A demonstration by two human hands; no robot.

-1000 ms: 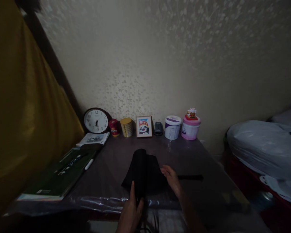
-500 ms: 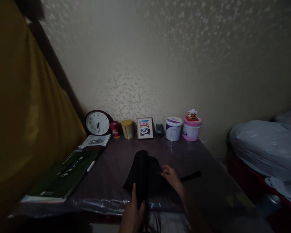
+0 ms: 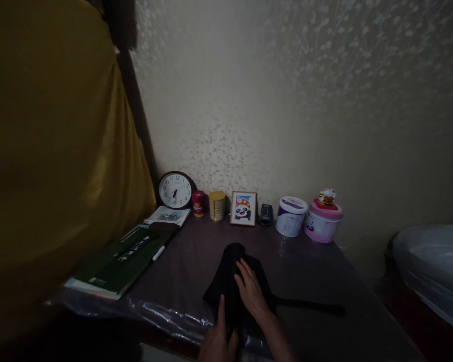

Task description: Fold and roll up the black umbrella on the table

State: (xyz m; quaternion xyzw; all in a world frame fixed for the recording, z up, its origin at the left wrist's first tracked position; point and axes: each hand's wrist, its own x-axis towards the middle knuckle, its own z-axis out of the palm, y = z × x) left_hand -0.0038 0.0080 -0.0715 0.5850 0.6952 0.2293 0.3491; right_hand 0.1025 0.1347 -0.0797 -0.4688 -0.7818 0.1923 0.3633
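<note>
Fingers of the left hand (image 3: 219, 343) grip the black cloth (image 3: 226, 279) on the tabletop (image 3: 305, 269). The right hand (image 3: 251, 294) lies flat on it, fingers open.

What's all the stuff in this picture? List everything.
black fabric bundle: 1, black, table centre
round dark-framed clock: 1, white face, back left
small red can: 1, red, right of clock
gold tin: 1, gold, beside can
framed panda picture: 1, multicoloured, back centre
white-and-purple tub: 1, back right
pink tub: 1, pink, rightmost, figurine on top
green book: 1, green, table's left
white pen: 1, white, beside book
yellow curtain: 1, yellow, left
left hand: 1, grips bundle's near end
right hand: 1, flat on bundle
</note>
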